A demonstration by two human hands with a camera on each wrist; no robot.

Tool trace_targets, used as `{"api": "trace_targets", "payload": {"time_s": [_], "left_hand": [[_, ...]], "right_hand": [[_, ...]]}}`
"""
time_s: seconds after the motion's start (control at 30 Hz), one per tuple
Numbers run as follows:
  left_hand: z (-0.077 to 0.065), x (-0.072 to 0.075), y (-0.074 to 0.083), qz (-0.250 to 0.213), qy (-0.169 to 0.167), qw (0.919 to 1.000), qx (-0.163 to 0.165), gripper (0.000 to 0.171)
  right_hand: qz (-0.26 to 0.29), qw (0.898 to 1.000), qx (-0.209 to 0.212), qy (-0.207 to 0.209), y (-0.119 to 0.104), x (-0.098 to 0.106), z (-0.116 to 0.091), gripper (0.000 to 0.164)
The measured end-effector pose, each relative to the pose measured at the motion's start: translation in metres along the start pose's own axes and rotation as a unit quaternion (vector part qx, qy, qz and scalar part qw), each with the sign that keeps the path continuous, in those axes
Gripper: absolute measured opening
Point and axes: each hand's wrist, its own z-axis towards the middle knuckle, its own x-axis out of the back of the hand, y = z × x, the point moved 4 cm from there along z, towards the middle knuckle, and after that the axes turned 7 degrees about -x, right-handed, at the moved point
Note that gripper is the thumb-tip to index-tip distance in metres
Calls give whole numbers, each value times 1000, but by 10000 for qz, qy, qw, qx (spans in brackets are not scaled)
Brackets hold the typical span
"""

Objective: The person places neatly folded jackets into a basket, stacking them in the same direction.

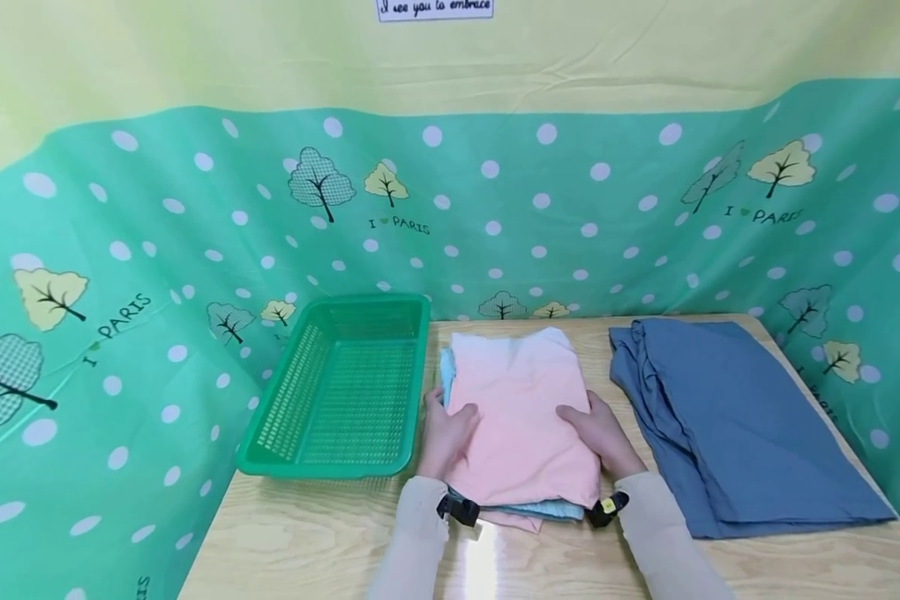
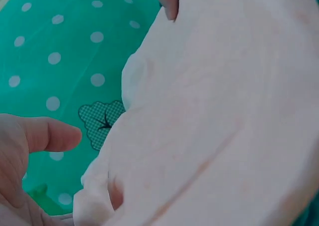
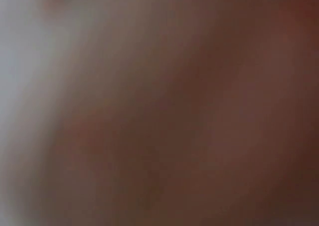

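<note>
A folded pink garment point(image 1: 521, 417), fading to white at its far end, tops a small stack on the table. Light-blue cloth point(image 1: 547, 509) and another pink layer show beneath its near edge. My left hand point(image 1: 447, 433) grips the stack's left side, thumb over the top. On the right side my right hand point(image 1: 603, 429) holds it the same way; the fingers of both are partly hidden by the cloth. Pale pink cloth point(image 2: 214, 101) fills much of the left wrist view, with my left thumb point(image 2: 52, 134) beside it. The right wrist view is too blurred to read.
Left of the stack stands a green plastic basket point(image 1: 345, 400) with nothing in it. Folded dark-blue trousers or similar cloth point(image 1: 742, 425) lies at the right. A green dotted curtain point(image 1: 465, 200) hangs behind and on both sides of the wooden table point(image 1: 307, 542).
</note>
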Motion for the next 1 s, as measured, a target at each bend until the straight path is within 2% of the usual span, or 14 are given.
{"api": "trace_targets", "payload": {"time_s": [0.13, 0.27, 0.4, 0.57, 0.83, 1.0], "left_hand": [[5, -3, -6, -663, -439, 9965, 264, 90], [4, -2, -10, -561, -626, 9950, 531, 90], [1, -5, -12, -778, -782, 9922, 588, 74], [-1, -14, -20, -1126, -929, 9877, 560, 47], [-1, -17, -24, -963, -871, 9912, 257, 48], [-1, -18, -23, -777, -715, 9944, 57, 52]], "right_hand": [[27, 10000, -13, -88, 0, -1, 1, 76], [52, 9997, -13, -230, 0, -3, 0, 77], [212, 9990, -11, -404, 3, -3, -2, 77], [312, 9981, -17, -532, 8, -3, -1, 75], [241, 9984, -98, -511, 14, -3, 1, 74], [218, 9984, -90, -518, 15, -2, 1, 75]]}}
